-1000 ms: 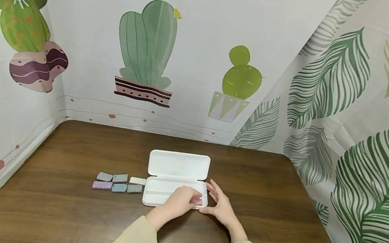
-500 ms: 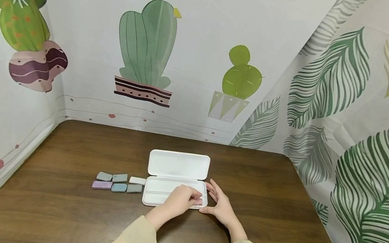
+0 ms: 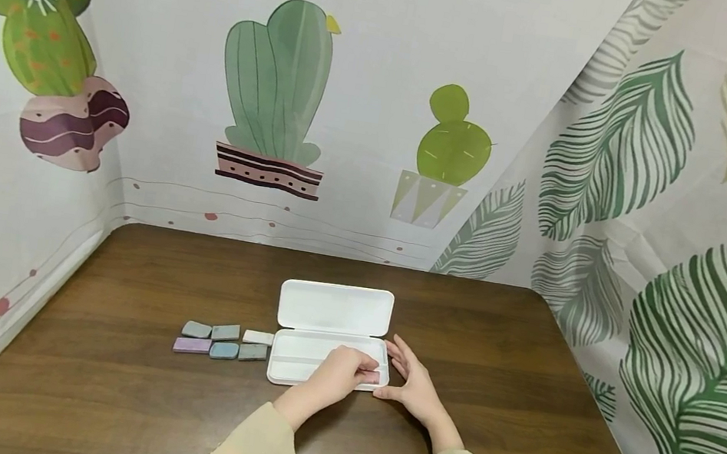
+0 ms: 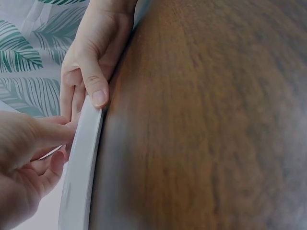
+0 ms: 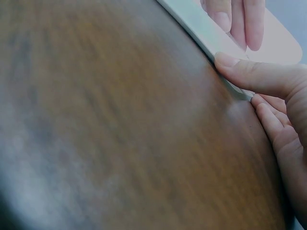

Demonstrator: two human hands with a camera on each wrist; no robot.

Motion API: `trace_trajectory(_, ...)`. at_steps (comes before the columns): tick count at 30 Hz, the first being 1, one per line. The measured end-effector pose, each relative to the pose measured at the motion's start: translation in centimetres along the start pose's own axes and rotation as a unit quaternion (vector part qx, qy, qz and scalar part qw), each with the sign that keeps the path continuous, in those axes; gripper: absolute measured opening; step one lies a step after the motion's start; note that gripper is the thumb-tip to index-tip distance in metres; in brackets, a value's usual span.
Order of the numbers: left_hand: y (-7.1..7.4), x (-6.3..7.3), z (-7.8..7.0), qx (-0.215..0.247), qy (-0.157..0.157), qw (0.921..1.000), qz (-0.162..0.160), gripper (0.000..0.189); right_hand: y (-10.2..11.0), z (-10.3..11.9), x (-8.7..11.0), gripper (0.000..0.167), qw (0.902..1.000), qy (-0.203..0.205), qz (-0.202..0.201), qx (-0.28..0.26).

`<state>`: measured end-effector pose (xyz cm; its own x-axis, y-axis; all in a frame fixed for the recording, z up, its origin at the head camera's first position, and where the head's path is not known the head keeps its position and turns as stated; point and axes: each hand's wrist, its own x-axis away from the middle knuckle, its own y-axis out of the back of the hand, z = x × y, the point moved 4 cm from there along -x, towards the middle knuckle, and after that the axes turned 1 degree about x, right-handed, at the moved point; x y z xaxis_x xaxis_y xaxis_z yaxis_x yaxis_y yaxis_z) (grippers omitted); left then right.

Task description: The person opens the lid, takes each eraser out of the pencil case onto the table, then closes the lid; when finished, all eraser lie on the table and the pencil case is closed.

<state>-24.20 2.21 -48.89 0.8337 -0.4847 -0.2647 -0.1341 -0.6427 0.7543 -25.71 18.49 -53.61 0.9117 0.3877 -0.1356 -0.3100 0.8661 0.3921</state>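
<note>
An open white case (image 3: 296, 348) lies on the table, its lid (image 3: 335, 308) tipped back to the far side. My left hand (image 3: 336, 374) reaches into the right end of the tray, fingers bent at a small pinkish block (image 3: 370, 377) in the front compartment. It seems to pinch this block, which the fingers partly cover. Around the case's right end is my right hand (image 3: 413, 393), thumb on the front corner and fingers along the right side. In the left wrist view the right thumb (image 4: 99, 97) presses the case's edge; the right wrist view shows that grip too.
Left of the case lie several small blocks in two rows: grey ones (image 3: 225, 332), a purple one (image 3: 191, 345), a blue one (image 3: 223, 351) and a white one (image 3: 258, 338) close to the case's left side. Printed cloth walls (image 3: 380, 105) border the brown table (image 3: 123, 395).
</note>
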Motion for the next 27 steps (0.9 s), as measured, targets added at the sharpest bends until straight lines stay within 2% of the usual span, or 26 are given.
trace_trajectory(11, 0.38, -0.11, -0.47, -0.002, -0.003, 0.9999, 0.012, 0.017, -0.01, -0.1, 0.02, 0.102, 0.9999, 0.011, -0.004, 0.002)
trace_trajectory(19, 0.55, -0.05, -0.46, -0.017, -0.018, 0.9997, 0.007, 0.016, -0.06, -0.17, -0.13, 0.102, 1.0, 0.007, -0.003, 0.0)
trace_trajectory(27, 0.3, 0.12, 0.01, 0.039, 0.006, 0.9992, 0.008, 0.02, 0.0, -0.05, 0.02, 0.101, 0.9998, 0.02, -0.002, 0.007)
